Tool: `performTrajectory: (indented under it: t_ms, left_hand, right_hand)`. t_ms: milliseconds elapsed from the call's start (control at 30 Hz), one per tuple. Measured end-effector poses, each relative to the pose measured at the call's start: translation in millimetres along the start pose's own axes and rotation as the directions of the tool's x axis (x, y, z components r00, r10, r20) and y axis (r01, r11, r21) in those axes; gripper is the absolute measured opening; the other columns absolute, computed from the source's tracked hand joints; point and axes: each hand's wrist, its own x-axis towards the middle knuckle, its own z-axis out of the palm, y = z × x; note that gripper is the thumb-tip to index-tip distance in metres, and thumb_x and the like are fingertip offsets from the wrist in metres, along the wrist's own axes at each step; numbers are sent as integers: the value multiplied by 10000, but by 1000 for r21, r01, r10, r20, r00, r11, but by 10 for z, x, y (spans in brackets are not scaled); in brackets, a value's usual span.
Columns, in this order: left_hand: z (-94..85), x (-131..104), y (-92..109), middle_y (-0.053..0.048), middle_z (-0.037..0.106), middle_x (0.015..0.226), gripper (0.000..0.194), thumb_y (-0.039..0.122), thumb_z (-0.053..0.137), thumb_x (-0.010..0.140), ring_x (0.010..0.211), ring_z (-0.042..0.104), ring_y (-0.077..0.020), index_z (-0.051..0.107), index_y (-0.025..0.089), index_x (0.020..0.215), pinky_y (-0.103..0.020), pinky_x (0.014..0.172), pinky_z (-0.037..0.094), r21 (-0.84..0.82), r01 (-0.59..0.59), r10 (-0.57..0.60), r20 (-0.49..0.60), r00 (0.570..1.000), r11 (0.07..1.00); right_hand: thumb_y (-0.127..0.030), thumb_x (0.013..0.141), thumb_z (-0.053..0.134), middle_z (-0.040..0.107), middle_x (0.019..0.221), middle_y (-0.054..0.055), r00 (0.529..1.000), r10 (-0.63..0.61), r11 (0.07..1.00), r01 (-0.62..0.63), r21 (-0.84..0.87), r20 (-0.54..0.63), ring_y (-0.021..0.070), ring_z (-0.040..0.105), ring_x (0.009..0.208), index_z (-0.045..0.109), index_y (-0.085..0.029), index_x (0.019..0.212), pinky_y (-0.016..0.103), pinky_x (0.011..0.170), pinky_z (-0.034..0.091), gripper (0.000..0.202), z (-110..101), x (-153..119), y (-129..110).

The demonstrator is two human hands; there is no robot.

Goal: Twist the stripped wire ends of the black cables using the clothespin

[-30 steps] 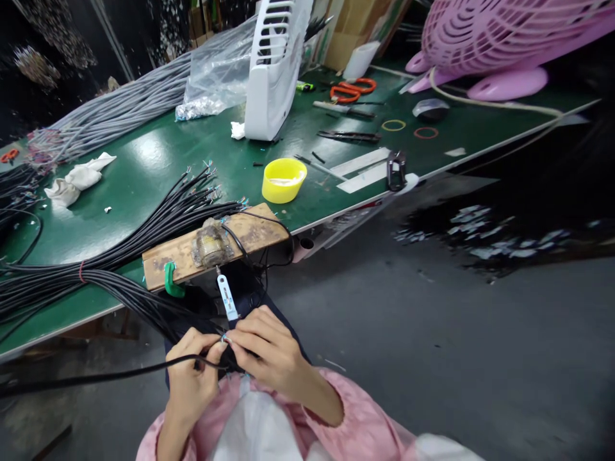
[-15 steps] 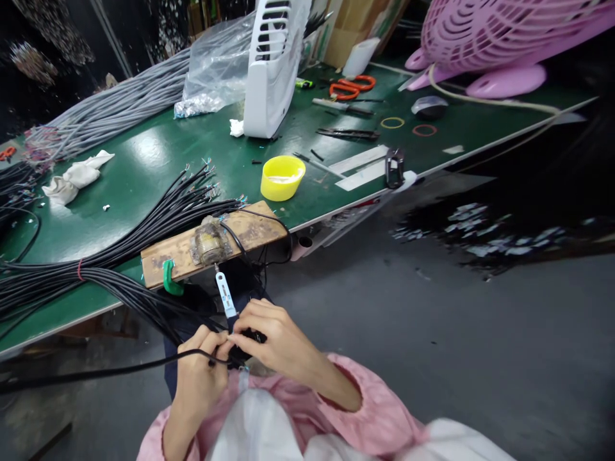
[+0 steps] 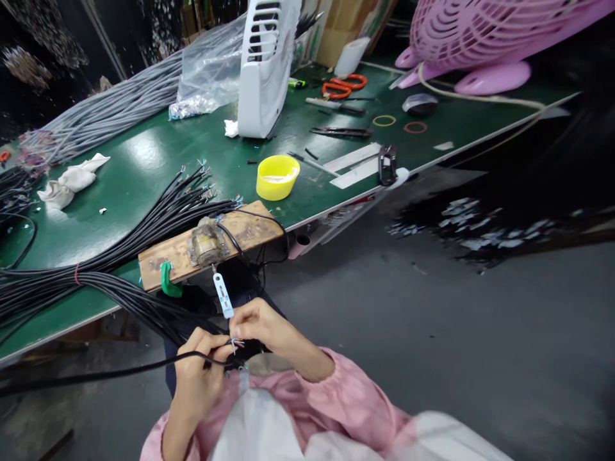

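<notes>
My left hand [image 3: 199, 368] is closed round a black cable [image 3: 120, 369], close to its stripped end, where thin coloured wires [image 3: 236, 344] fan out between my hands. Just above these wires my right hand [image 3: 257, 325] makes a pinch with thumb and forefinger; what lies in the pinch is too small to make out. Beyond my right fingertips, a light-blue slotted clip-like piece [image 3: 223, 296] hangs from the shaft of a small motor-like unit [image 3: 208, 243]. That unit is fixed on a wooden board [image 3: 252, 229] at the table's edge.
A green clamp [image 3: 170, 282] grips the board. Bundled black cables [image 3: 110, 253] lie left on the green table [image 3: 129, 169]. Behind are a yellow cup [image 3: 277, 182], a white fan-like housing [image 3: 264, 83], orange-handled scissors [image 3: 343, 86], tweezers [image 3: 341, 132] and a pink fan [image 3: 461, 38].
My right hand has shifted slightly up and its fingers have drawn into a tighter pinch. The coloured wires at the cable end now show, spread out. The view has moved a little.
</notes>
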Motion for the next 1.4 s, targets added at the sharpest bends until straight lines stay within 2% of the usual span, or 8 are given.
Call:
performTrajectory:
  t_ms: [167, 467, 633, 833, 933, 1100, 1333, 1400]
  left_hand:
    - [-78, 11, -19, 6, 617, 620, 183, 188, 548, 907, 517, 578, -95, 657, 165, 762, -172, 501, 444, -37, 50, -51, -24, 998, 998]
    - [-119, 12, 12, 3, 596, 595, 261, 267, 527, 908, 502, 540, -112, 674, 173, 715, -199, 473, 417, -116, 219, -227, -59, 972, 969]
    - [-121, 35, -4, 2, 588, 582, 266, 251, 520, 911, 501, 537, -114, 672, 171, 708, -203, 475, 410, -111, 182, -187, -33, 982, 977]
    - [-148, 48, -62, 0, 582, 602, 244, 231, 501, 925, 511, 540, -112, 656, 173, 746, -208, 480, 404, -108, 111, -100, 99, 990, 988]
    - [-95, 40, -85, 10, 594, 668, 108, 181, 536, 901, 518, 556, -100, 643, 179, 917, -189, 478, 434, -143, 128, -120, 66, 991, 981]
    - [19, 34, -70, -19, 614, 815, 282, 92, 442, 910, 659, 598, -117, 622, 217, 1088, -213, 588, 494, -129, -32, 31, -7, 999, 991]
    - [-72, -70, -68, -6, 560, 729, 288, 139, 364, 958, 636, 564, -117, 625, 211, 860, -224, 585, 468, -223, -72, 90, 69, 994, 972]
    - [-111, -97, -79, -8, 559, 718, 283, 187, 380, 972, 621, 559, -116, 627, 210, 835, -222, 567, 457, -261, -88, 103, 44, 994, 961]
  right_hand:
    - [-428, 589, 786, 543, 483, -23, 1000, -14, 999, 14, 31, -2, 91, 449, 466, 632, -148, 519, 233, 497, 376, 326, 92, 62, 2]
    - [-500, 798, 689, 582, 851, 55, 936, -353, 935, 353, -31, -8, 124, 556, 675, 739, -158, 936, 247, 611, 490, 372, 274, -136, 89]
    - [-420, 893, 599, 608, 755, 57, 864, -497, 848, 464, -257, -81, 154, 593, 680, 706, -155, 803, 270, 619, 503, 300, 294, -131, 88]
    - [-223, 937, 513, 624, 739, 53, 776, -630, 637, 548, -543, 44, 158, 597, 697, 648, -157, 778, 276, 663, 505, 219, 188, -199, -52]
    - [-216, 925, 528, 628, 742, 51, 783, -621, 657, 527, -539, 8, 152, 602, 678, 643, -156, 778, 259, 628, 505, 196, 183, -194, -24]
    - [-229, 920, 546, 621, 727, 44, 769, -630, 706, 513, -488, -103, 154, 593, 648, 624, -165, 776, 252, 568, 500, 176, 260, -181, 70]
    - [-81, 938, 413, 626, 805, 73, 566, -821, 295, 534, -792, 75, 196, 585, 757, 599, -174, 916, 348, 734, 517, 209, 235, -250, -52]
    - [-91, 949, 415, 627, 815, 75, 536, -843, 280, 508, -815, 44, 196, 586, 754, 602, -175, 929, 349, 736, 514, 205, 212, -262, -96]
